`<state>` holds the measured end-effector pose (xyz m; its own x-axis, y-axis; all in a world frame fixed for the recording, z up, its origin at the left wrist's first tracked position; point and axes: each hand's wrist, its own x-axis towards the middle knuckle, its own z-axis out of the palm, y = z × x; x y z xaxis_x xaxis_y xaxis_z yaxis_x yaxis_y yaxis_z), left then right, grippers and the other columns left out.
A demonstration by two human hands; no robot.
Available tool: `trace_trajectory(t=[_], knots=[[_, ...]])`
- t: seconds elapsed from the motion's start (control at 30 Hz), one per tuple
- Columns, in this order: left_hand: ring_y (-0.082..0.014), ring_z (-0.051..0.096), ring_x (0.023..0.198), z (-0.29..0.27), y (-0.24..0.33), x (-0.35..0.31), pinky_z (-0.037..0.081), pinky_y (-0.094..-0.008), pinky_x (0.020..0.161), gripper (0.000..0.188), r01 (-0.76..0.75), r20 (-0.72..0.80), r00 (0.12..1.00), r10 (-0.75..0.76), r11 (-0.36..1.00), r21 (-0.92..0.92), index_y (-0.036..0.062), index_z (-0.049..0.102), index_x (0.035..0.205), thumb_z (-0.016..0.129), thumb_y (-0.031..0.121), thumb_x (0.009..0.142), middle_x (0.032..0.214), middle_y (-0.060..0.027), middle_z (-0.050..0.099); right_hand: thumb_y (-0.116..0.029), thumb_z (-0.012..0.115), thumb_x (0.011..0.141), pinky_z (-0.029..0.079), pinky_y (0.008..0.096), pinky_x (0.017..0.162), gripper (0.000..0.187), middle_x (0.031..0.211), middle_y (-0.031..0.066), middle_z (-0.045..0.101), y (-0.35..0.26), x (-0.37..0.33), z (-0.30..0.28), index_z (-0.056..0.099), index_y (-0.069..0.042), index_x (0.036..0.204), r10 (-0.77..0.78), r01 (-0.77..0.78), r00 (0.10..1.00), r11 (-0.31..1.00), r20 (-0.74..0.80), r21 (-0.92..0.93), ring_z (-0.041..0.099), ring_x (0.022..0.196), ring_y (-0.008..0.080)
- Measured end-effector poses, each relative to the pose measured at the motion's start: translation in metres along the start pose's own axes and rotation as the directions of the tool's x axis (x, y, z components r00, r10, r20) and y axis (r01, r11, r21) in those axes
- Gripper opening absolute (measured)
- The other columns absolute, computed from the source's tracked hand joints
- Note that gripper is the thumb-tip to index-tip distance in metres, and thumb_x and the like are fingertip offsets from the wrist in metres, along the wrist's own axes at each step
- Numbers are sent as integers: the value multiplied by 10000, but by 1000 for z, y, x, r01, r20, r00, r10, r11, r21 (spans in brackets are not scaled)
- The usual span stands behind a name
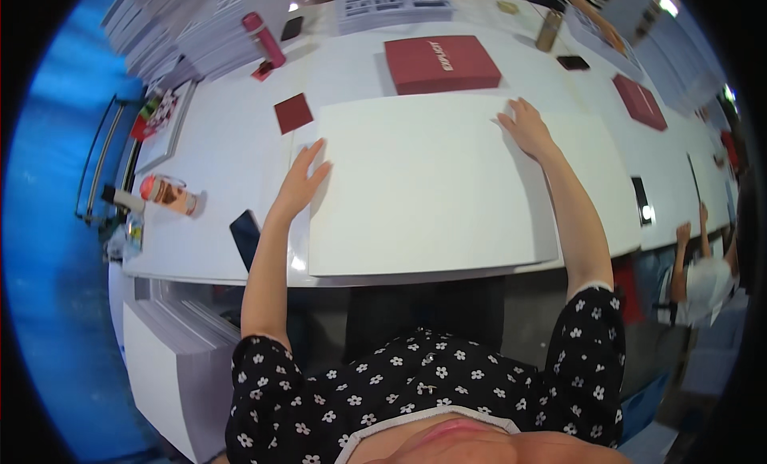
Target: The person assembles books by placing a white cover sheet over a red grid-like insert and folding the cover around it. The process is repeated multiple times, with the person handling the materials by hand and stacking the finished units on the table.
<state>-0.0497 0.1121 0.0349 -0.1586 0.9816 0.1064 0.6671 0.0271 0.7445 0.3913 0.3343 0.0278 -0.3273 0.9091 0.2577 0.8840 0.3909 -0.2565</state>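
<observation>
A large white board or stack of sheets (431,192) lies flat on the table in front of me, its near edge by the table's front edge. My left hand (302,184) is at its left side, fingers stretched and apart, with the thumb by the edge. My right hand (527,130) rests at its far right corner, fingers spread and touching it. Neither hand grips anything I can see. Beyond the board's far edge sits a closed dark red box (441,63). A small dark red square piece (294,113) lies left of the board's far left corner.
A dark phone (244,238) lies beside my left forearm, with a drink bottle (169,195) farther left. A pink flask (264,40) and tall paper stacks (200,32) stand at the far left. Co-workers' hands (613,39) show at the far right, near another red box (639,102).
</observation>
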Motion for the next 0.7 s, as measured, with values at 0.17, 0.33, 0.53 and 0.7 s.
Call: trace_trajectory(t=[0.17, 0.33, 0.53, 0.7], knots=[[-399, 491, 1247, 7, 10, 44, 368, -453, 1068, 403, -161, -123, 956, 265, 831, 533, -6, 537, 1227, 604, 277, 948, 1315, -231, 530, -464, 517, 968, 311, 505, 1125, 631, 1501, 231, 390, -19, 7, -13, 497, 57, 1324, -16, 33, 995, 984, 95, -175, 293, 1430, 400], [-394, 542, 1072, 20, 24, 61, 372, -486, 1033, 394, -257, -65, 935, 348, 793, 553, -49, 524, 1130, 607, 282, 934, 1101, -218, 571, -481, 476, 983, 239, 530, 1156, 654, 1537, 210, 345, -66, 2, -16, 446, 29, 1391, 47, 11, 989, 917, 138, -399, 245, 1455, 393], [-380, 416, 1327, 34, 51, 61, 304, -492, 1122, 469, -141, -59, 961, 270, 663, 735, -61, 495, 1234, 529, 323, 967, 1297, -265, 512, -492, 457, 987, 119, 543, 1194, 702, 1607, 155, 218, -164, -5, 14, 272, -91, 1533, -361, 387, 897, 920, 256, -57, 120, 1498, 375], [-383, 231, 1461, 43, 16, 82, 180, -496, 1195, 565, -272, 54, 952, 302, 750, 603, 19, 433, 1401, 465, 408, 993, 1541, -251, 305, -539, 422, 979, 108, 531, 1201, 731, 1605, 130, 239, -233, 7, 33, 260, -97, 1537, -538, 527, 793, 841, 286, 121, 151, 1493, 361]])
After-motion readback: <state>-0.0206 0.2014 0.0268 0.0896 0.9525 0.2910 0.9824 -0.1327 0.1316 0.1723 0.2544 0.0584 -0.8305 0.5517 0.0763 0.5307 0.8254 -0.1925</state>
